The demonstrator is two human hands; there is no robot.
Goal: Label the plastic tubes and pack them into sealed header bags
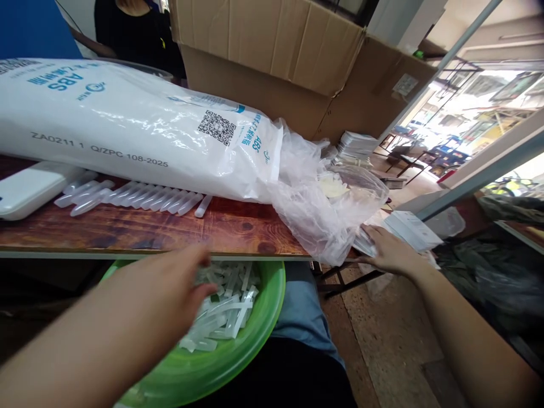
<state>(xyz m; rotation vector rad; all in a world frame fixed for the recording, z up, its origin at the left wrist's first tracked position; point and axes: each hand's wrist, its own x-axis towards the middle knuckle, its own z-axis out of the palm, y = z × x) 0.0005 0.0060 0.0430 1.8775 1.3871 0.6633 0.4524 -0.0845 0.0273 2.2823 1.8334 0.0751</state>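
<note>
My left hand (182, 289), slightly blurred, hovers over a green basin (276, 294) in my lap. Its thumb and forefinger are apart, and nothing shows between them. The basin holds many translucent white plastic pieces (232, 309), some flat and some tube-like. At the right end of the table, my right hand (389, 249) reaches past a crumpled clear plastic bag (323, 218). Its fingers are stretched out against a small pile of clear flat packets (364, 243); no firm grip shows. Several translucent tubes (148, 197) lie in a row on the wooden table (238, 226).
A big white printed sack (170, 130) lies along the table. At its left is a white plastic case (34, 190). Behind stands a large cardboard box (272, 45), with a person in black (136, 34) beyond. White boxes (410, 229) and stacked papers (357, 148) are at right.
</note>
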